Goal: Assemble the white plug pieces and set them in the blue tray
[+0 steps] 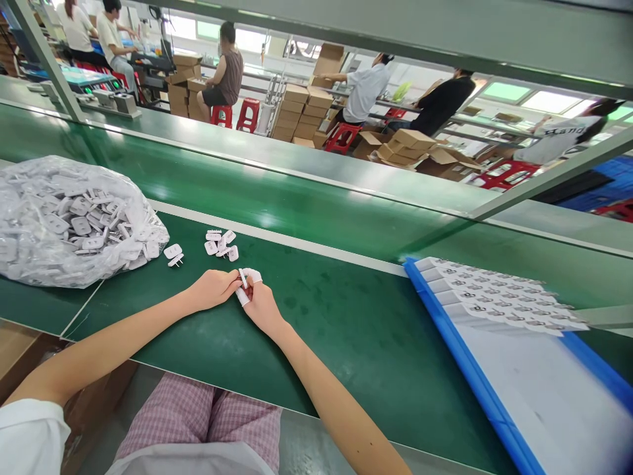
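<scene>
Over the green work surface, my right hand (pixel 261 305) grips a small white plug piece (pixel 242 278), its thumb and a finger wearing white finger covers. My left hand (pixel 213 290) is closed, its fingertips pinching the same piece from the left, so the two hands meet around it. Just beyond them lies a small heap of white plug pieces (pixel 221 245) with metal pins. Two more plug pieces (pixel 173 253) rest to its left. A clear plastic bag (pixel 30 244) at the far left is full of similar pieces.
On the right stands a blue tray (pixel 446 330) with a white lining, holding rows of white plug pieces (pixel 494 297) at its far end. A raised pale strip (pixel 297 243) runs behind the hands. Metal frame bars cross above. Beyond are seated people, cartons (pixel 297 109) and red stools.
</scene>
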`<state>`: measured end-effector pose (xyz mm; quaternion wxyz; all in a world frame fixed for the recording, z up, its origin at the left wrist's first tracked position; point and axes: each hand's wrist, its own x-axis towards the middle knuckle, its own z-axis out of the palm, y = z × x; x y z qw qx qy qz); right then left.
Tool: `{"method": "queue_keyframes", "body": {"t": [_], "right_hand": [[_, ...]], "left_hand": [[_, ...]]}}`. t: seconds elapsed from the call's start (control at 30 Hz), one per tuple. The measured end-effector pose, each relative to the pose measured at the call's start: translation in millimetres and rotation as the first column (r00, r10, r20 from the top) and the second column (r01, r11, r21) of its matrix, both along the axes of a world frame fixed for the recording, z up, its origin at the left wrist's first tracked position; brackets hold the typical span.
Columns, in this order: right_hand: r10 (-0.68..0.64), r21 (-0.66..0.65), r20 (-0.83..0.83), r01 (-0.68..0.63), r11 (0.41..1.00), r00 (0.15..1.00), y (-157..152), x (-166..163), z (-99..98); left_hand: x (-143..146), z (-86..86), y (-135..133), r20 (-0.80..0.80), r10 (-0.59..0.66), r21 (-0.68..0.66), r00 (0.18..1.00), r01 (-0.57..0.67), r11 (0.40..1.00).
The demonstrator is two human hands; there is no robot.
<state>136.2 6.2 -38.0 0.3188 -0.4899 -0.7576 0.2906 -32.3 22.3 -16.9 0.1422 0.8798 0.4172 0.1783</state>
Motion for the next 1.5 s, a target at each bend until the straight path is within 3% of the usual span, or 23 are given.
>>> {"method": "queue_keyframes", "body": {"t": [1.5], "right_hand": [[0.016, -0.024, 0.055, -0.015, 1.0, 0.998, -2.7, 0.8, 8.6]], "left_hand": [[-1.2, 3.4, -0.1, -0.027, -0.019, -0.002, 0.999, 0.019, 1.0]]}}
